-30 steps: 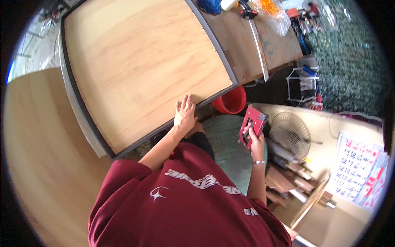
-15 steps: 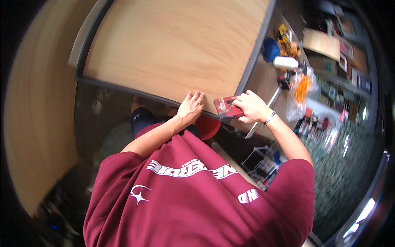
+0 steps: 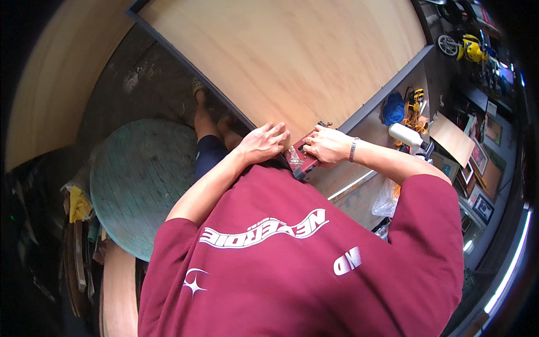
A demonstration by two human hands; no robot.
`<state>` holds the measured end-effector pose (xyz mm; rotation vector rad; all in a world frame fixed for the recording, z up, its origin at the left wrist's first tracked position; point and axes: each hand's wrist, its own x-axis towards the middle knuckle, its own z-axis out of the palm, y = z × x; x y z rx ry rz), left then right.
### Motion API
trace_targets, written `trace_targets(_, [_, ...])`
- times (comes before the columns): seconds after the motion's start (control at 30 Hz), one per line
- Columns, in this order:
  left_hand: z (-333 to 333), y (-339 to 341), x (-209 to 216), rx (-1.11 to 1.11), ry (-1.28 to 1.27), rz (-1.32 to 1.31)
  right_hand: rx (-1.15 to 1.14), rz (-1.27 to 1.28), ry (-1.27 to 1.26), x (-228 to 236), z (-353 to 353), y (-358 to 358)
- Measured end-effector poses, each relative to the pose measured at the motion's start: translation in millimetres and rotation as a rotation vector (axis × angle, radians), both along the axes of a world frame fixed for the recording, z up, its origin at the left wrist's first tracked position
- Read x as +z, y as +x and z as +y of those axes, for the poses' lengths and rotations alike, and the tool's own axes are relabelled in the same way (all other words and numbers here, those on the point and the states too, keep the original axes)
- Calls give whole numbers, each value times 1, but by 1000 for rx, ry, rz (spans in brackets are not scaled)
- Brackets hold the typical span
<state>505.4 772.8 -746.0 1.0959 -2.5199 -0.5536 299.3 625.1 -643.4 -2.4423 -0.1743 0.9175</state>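
A large light-wood panel (image 3: 297,56) lies in front of me inside a dark frame (image 3: 387,92), one corner pointing toward my chest. At that near corner, my left hand (image 3: 263,141) rests on the frame's edge and the panel, fingers stretched out and holding nothing. My right hand (image 3: 331,145) is wrapped around a red staple gun (image 3: 303,163) with a worn metal top. The staple gun sits low against the right side of the same corner, close to my left fingertips. Its underside and the corner beneath it are hidden.
Beyond the frame's right edge are a blue bundle (image 3: 393,108), a yellow-and-black tool (image 3: 414,104) and a white bottle (image 3: 405,135). A round greenish table (image 3: 129,185) stands at left, near a tall wooden sheet (image 3: 62,67). Picture frames (image 3: 483,208) lean at right.
The view has turned, so the framed panel now appears rotated with its corner toward me. The round table has come into sight. Both hands stay at the corner, the staple gun still in my right.
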Motion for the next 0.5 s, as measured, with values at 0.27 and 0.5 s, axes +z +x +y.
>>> trace_targets(0.27, [0, -2, -3, 23, 13, 2, 61, 97, 11, 0, -7, 18])
trace_targets(0.5, [0, 0, -1, 6, 10, 2, 90, 102, 0, -1, -8, 26])
